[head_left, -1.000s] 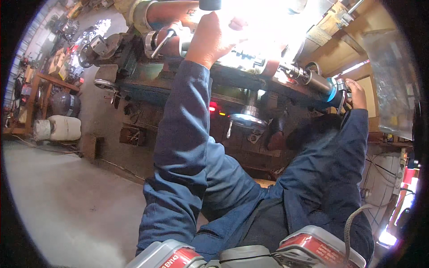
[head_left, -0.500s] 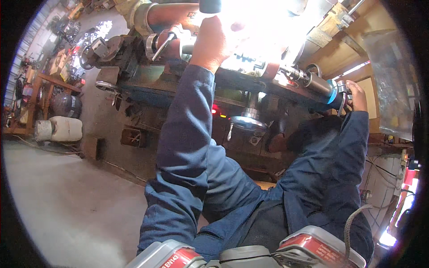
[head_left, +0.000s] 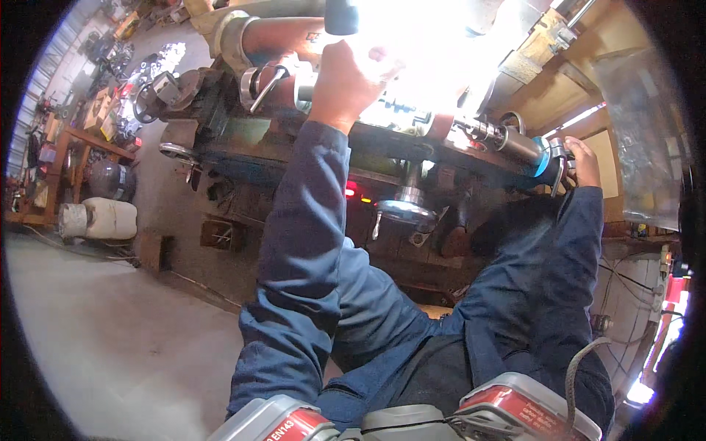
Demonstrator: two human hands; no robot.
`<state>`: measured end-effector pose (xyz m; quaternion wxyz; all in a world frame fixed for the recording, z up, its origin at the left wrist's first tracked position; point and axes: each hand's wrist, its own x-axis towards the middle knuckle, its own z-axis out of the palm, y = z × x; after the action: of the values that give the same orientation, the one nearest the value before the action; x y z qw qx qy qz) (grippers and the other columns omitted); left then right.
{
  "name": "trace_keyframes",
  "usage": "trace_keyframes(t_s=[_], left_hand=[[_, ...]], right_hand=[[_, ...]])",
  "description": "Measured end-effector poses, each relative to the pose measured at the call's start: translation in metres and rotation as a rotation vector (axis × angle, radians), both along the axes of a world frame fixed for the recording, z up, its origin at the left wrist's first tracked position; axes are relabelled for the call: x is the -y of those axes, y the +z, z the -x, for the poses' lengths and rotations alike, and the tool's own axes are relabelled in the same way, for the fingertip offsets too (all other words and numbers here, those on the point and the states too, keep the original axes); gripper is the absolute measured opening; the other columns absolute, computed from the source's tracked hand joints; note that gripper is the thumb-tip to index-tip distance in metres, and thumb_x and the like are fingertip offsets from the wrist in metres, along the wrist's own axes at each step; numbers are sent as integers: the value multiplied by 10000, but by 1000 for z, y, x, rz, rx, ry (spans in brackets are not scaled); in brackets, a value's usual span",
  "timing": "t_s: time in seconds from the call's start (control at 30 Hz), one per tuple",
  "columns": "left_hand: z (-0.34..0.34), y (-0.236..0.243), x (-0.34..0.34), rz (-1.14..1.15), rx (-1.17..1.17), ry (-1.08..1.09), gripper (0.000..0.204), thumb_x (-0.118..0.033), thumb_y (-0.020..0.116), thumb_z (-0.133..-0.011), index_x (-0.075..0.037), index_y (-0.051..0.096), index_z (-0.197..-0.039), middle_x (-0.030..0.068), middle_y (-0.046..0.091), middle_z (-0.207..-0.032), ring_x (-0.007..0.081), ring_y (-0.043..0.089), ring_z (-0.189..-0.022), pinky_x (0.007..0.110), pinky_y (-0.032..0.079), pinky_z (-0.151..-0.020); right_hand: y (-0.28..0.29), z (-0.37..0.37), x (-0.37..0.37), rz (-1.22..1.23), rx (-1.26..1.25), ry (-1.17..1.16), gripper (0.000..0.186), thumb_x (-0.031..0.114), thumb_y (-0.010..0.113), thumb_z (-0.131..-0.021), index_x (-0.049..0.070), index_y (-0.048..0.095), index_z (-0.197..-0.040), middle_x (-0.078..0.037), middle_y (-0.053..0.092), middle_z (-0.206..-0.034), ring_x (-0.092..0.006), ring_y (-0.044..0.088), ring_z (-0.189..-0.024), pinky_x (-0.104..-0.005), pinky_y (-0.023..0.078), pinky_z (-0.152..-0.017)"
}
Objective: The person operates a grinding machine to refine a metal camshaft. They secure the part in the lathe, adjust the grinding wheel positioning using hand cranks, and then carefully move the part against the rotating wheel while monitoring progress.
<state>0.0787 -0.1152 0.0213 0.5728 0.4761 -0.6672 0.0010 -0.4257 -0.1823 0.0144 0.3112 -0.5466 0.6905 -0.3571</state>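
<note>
My left hand [head_left: 349, 84] is raised over a machine like a lathe, just below a dark cylinder [head_left: 342, 16]. Its fingers are curled, and strong glare hides what they hold, if anything. Close to it lies a metal part with stepped sections [head_left: 403, 107], set along the machine's axis and partly washed out by light. At the machine's right end, my right hand [head_left: 585, 162] is closed round a metal lever [head_left: 562, 170]. The lever sits at the end of a grey cylinder with a blue band [head_left: 543, 156].
A shiny handwheel [head_left: 406, 211] projects from the machine's front, above my knees. Left of it are another handwheel [head_left: 178, 151] and a lever [head_left: 268, 90]. A pale gas cylinder [head_left: 110, 218] lies on the left floor. Clear plastic sheeting [head_left: 640, 140] hangs at right.
My left hand has moved slightly down and left, and more of its fingers shows against the glare. My right hand stays at the lever, a little lower in the picture.
</note>
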Motion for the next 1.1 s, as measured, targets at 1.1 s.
trace_keyframes(t_s=[1.1], left_hand=[[118,-206,-161,-1006,-117,330,374,-85,631,-761,40,588,-1111,276,654,-1004,426,648,-960,430,535,-797]], right_hand=[[-10,-36,-79,526,-557,-31,389,251,412,-1040,41,530,-1346,-196,623,-1248,-356,649,-1084,-393,533,-845]])
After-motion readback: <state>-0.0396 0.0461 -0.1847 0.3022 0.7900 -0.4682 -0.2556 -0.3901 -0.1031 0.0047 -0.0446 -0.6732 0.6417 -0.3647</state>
